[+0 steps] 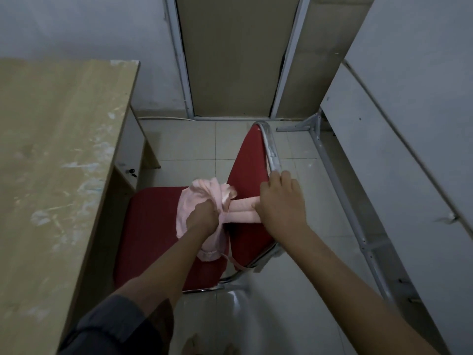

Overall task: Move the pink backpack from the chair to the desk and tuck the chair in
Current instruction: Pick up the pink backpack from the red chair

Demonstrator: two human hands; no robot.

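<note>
A pink backpack [198, 198] lies on the seat of a red chair [151, 226] with a chrome frame, leaning against the red backrest. My left hand [202, 219] is closed on the top of the pack's fabric. My right hand [280, 201] grips the pack's pink straps next to the backrest, just below the chrome top rail. The wooden desk [51, 149] stands to the left of the chair, and the seat's left edge sits close to its side.
A closed door [230, 55] stands behind the chair. A white panel with a metal frame [384, 160] leans along the right side. Pale floor tiles [204, 142] lie between the desk, the chair and the door.
</note>
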